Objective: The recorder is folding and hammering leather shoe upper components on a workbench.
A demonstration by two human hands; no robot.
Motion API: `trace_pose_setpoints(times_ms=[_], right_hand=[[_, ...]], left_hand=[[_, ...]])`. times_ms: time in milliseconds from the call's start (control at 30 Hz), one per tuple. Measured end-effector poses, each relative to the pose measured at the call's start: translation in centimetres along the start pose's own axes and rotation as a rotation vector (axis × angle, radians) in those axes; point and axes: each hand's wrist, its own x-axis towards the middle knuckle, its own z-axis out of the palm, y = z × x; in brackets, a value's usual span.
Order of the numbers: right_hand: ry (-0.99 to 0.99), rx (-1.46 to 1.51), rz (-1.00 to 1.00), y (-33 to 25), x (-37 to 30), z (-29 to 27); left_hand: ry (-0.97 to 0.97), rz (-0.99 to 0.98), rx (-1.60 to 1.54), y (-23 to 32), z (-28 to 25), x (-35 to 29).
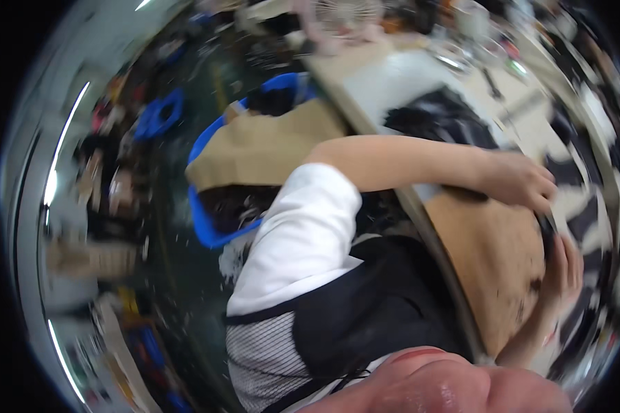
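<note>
Head view: left hand (520, 180), fingers curled, and right hand (563, 272), fingers straighter, flank a dark piece (547, 226); their grip is unclear.

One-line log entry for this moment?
left hand: at dark strip, grip unclear | right hand: at strip, grip unclear | brown board: beside both hands | black pile: beyond board

I look through one wide fisheye camera on my head, pointing down past my white sleeve (303, 227). The sleeve and forearm lie close, mid-picture. My left hand (523, 182) and right hand (565, 268) sit toward the right side, with the table (334, 65) slanting across. Farther off, the fan (344, 12) cuts the upper edge, and lights (53, 186) bend along the left rim.
</note>
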Motion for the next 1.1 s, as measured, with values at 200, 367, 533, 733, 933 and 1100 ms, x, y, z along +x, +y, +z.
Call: trace_pose_setpoints(times_ms=[200, 367, 533, 733, 933, 1100], right_hand=[[-0.149, 0.232, 0.275, -5.0, -7.7, 6.8], [-0.152, 0.303, 0.825, -9.0, -8.3, 6.1], [-0.271, 0.304, 0.890, -8.2, -7.7, 6.3], [-0.555, 0.263, 0.837, -7.5, -6.1, 5.4], [-0.587, 0.159, 0.704, -7.3, -6.4, 5.8], [-0.073, 0.305, 0.594, -7.0, -11.2, 5.8]], left_hand=[[-0.182, -0.232, -0.126, 6.2, 6.4, -8.6], [-0.096, -0.779, -0.168, 10.6, 6.0, -8.0], [-0.162, -0.997, -0.125, 12.1, 6.7, -7.8], [-0.365, -1.154, -0.086, 12.2, 5.7, -6.3], [-0.426, -0.501, -0.132, 13.1, 5.8, -6.9], [-0.515, -0.447, -0.074, 14.3, 6.2, -7.7]])
